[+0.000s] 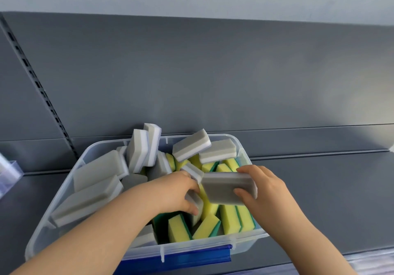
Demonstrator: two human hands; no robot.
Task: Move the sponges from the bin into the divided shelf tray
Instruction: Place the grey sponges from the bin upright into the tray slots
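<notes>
Right hand [266, 191] clamps a grey sponge [223, 189], with the thumb on its near face and the fingers over its far edge, and holds it just above the heap. Left hand [174, 191], just beside it, curls its fingers round a second grey sponge [196, 203] lying in the heap. That sponge hides most of its fingertips.

Below both hands lies the grey shelf [319, 189], with its back panel [213, 72] beyond them. The clear bin [40, 240] stands directly under the hands, and the forearms partly cover its near wall and blue clip [181, 257]. Yellow-green sponges [229, 219] lie under the right hand. Grey-white sponges [96, 168] are piled left of the left hand and beyond it.

Well apart to the left, the divided tray [8, 174] is cut off by the frame edge and blurred, so I cannot tell its contents.
</notes>
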